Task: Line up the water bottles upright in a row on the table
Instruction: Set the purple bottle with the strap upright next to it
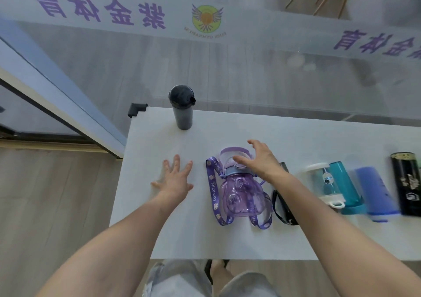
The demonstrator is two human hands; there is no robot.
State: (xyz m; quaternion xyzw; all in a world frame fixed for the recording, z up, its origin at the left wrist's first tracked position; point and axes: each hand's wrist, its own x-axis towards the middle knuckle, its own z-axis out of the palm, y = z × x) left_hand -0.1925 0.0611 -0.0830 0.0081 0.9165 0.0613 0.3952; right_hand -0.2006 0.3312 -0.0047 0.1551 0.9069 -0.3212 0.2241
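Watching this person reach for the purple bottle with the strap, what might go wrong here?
The purple bottle lies flat with its strap looped around it; when the right hand lifts it, the strap could snag or drag the black item lying close beside it. The dark bottle stands near the table's far edge, so a bump might tip it off.

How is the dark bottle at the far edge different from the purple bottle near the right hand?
The dark bottle stands upright; the purple bottle lies on its side. The dark bottle is slim and opaque with no strap; the purple bottle is rounder, see-through, and has a printed strap. Both rest on the white table, capped.
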